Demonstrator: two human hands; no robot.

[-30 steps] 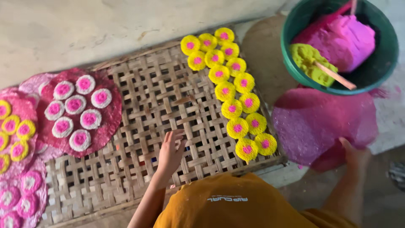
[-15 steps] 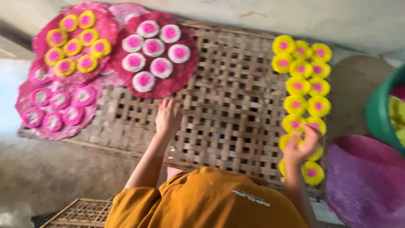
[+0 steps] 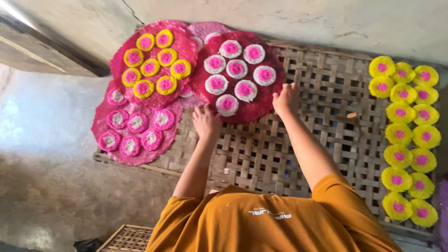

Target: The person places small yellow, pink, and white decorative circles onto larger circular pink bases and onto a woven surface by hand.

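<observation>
A dark pink round sheet (image 3: 252, 108) lies on a woven bamboo mat (image 3: 322, 121) and carries several white discs with pink centres (image 3: 237, 68). My left hand (image 3: 206, 122) is at the sheet's lower left edge, fingers spread, just beside the lowest white disc (image 3: 227, 103). My right hand (image 3: 285, 99) touches the sheet's right edge with its fingers curled; whether it grips the edge does not show. My orange shirt (image 3: 275, 219) fills the bottom of the view.
Left of the dark sheet, a pink sheet with yellow discs (image 3: 154, 65) overlaps another with pink discs (image 3: 133, 133). Two rows of yellow discs with pink centres (image 3: 406, 135) run down the mat's right side. A concrete wall (image 3: 280, 18) is behind, and a second woven mat (image 3: 128, 239) lies bottom left.
The view has swung left, away from the green bowl. My right hand moved from the yellow discs across the mat to the dark pink sheet. My left hand moved up to that sheet's lower edge.
</observation>
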